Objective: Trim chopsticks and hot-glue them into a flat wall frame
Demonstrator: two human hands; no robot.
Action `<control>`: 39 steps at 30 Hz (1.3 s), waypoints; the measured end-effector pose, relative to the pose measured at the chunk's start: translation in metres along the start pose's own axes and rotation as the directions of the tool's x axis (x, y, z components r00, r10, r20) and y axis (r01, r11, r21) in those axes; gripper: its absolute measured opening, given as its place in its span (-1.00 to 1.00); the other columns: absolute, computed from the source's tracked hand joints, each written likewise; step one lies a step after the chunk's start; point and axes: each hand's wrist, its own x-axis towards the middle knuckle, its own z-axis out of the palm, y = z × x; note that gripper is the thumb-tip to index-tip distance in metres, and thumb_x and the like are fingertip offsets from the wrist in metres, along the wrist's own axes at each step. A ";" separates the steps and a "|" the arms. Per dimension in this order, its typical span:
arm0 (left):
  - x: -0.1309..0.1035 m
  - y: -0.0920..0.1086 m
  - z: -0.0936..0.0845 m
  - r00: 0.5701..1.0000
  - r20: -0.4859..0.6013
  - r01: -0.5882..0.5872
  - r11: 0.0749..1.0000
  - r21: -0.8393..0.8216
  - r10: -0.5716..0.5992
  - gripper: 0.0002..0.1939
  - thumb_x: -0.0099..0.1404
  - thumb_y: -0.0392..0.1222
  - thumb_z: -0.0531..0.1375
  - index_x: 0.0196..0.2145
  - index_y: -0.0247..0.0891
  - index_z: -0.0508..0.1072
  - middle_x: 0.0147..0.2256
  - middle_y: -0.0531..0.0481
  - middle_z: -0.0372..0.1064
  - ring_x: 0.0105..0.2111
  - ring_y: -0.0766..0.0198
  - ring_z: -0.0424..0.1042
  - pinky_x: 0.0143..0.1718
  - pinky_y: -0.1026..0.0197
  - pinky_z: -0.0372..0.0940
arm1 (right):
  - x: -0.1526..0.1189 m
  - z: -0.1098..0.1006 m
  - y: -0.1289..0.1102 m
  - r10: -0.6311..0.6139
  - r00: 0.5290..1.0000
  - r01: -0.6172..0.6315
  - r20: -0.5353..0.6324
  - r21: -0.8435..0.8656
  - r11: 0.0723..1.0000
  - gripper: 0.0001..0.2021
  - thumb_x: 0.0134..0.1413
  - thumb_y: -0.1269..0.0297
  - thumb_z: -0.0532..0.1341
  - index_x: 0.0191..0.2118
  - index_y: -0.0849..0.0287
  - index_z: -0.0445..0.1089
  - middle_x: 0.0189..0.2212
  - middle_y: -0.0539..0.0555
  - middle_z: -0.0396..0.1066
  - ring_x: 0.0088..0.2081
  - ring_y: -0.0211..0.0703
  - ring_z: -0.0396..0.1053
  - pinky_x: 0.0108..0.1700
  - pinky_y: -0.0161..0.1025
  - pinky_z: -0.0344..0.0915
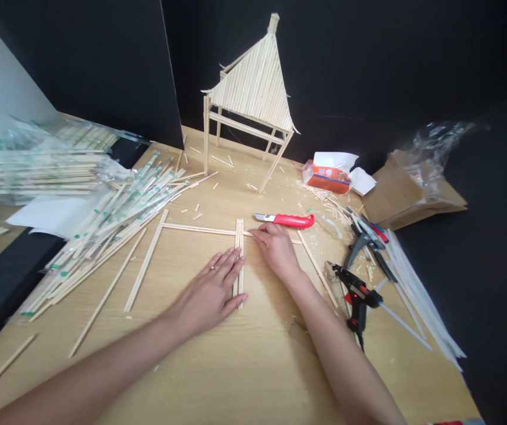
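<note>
My left hand (209, 289) lies with fingers stretched over an upright row of joined chopsticks (239, 231), holding them against the table. To its right, my right hand (277, 249) pinches a short crosswise chopstick (296, 241) close to where it meets that row. Another crosswise pair of chopsticks (200, 228) runs left from the row to a slanted chopstick leg (146, 261). A second slanted leg (318, 269) stands off to the right of my right hand. Just beyond the right fingers rests a red utility knife (294, 221), blade pointing left.
A chopstick house model (253, 88) stands at the back. Wrapped chopsticks (115, 218) are heaped at left. On the right are a black glue gun (357, 295), pliers (359, 245), glue sticks (421, 295), a tissue pack (327, 177) and a cardboard box (395, 195). Wood scraps litter the back.
</note>
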 end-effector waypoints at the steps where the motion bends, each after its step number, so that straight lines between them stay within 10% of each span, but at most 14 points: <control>1: 0.000 0.000 0.000 1.000 0.001 0.001 1.000 0.002 -0.001 -0.33 0.35 0.06 -0.04 0.25 -0.45 0.00 0.29 -0.31 -0.13 0.30 0.05 -0.16 0.27 -0.03 -0.07 | -0.001 -0.003 0.001 0.010 1.000 -0.010 -0.004 -0.011 1.000 -0.77 0.22 0.31 0.11 -0.11 0.06 0.49 -0.25 0.07 0.44 -0.18 -0.10 0.33 -0.10 -0.21 0.21; 14: 0.005 -0.003 -0.003 0.997 -0.078 0.007 1.000 -0.014 -0.008 -0.36 0.34 0.01 0.00 0.27 -0.34 -0.02 0.30 -0.25 -0.16 0.30 -0.03 -0.18 0.23 -0.11 0.00 | -0.102 -0.036 0.040 0.400 0.910 -0.407 -0.107 -0.413 0.815 -0.63 0.15 0.53 -0.01 0.07 0.28 0.27 -0.16 0.28 0.37 -0.16 0.01 0.32 -0.19 -0.17 0.26; 25: 0.130 0.010 -0.001 0.997 -0.004 -0.079 0.997 -0.013 0.079 -0.74 0.33 -0.35 -0.04 -0.13 -0.36 0.40 -0.11 -0.23 0.37 -0.09 0.06 0.36 -0.07 0.02 0.28 | -0.086 -0.047 0.028 0.447 0.894 -0.392 -0.013 -0.506 0.768 -0.66 0.07 0.67 -0.01 -0.17 0.24 0.40 -0.32 0.22 0.38 -0.31 -0.05 0.30 -0.26 -0.20 0.21; 39: 0.134 -0.004 0.021 0.997 -0.013 -0.076 0.996 -0.045 0.076 -0.74 0.34 -0.40 -0.08 -0.12 -0.31 0.34 -0.14 -0.14 0.27 -0.11 0.14 0.24 -0.07 0.11 0.19 | -0.081 -0.035 0.028 0.545 0.839 -0.477 0.017 -0.462 0.748 -0.82 0.20 0.47 0.05 -0.22 0.22 0.40 -0.33 0.12 0.35 -0.32 -0.17 0.34 -0.30 -0.29 0.14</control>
